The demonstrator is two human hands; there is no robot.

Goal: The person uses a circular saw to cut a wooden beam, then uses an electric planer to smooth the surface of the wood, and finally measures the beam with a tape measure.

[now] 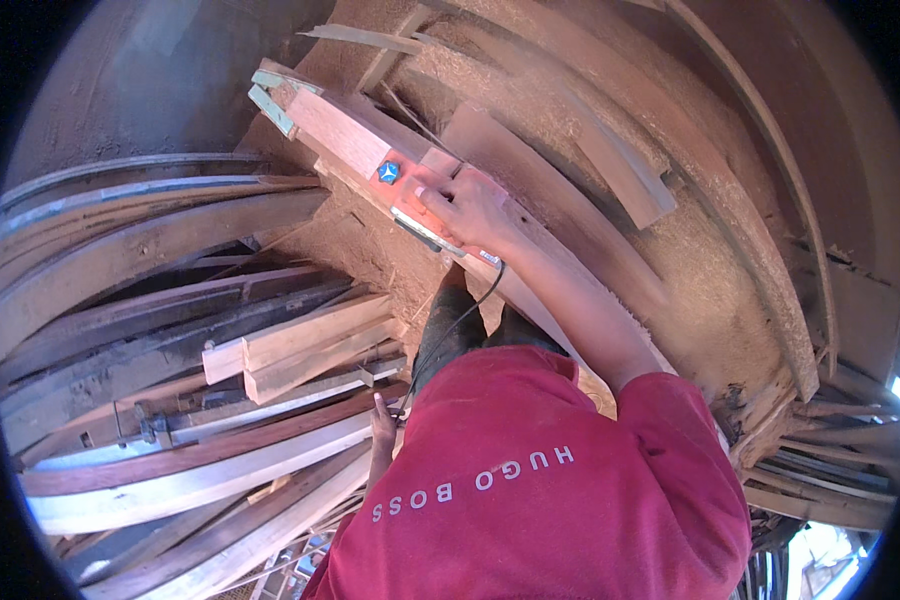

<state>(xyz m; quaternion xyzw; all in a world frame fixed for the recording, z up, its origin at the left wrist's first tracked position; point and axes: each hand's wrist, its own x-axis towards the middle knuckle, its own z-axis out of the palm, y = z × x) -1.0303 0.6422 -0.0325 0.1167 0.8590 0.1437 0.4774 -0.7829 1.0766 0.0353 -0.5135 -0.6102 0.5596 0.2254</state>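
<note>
Now the right hand point(473, 208) clasps the orange, blue-knobbed power planer point(408, 192) beneath its palm. Left hand point(382, 428) near the thin black cord point(477, 303): can't tell its grip.

Orange-red electric hand planer with a pale metal base edge point(417, 228), set diagonally on a long, straight, pinkish wooden beam point(342, 136). A round blue knob point(388, 172) crowns the planer's front end, which points toward the upper left; the right hand point(467, 208) closes around its upper body and partly hides it. A thin black cord point(473, 308) leaves the rear and curves down toward the left hand point(383, 425); whether the fingers grip it cannot be told. The beam's pale upper face lies bare ahead of the planer, its far end beside pale-green wooden pieces point(272, 108).
</note>
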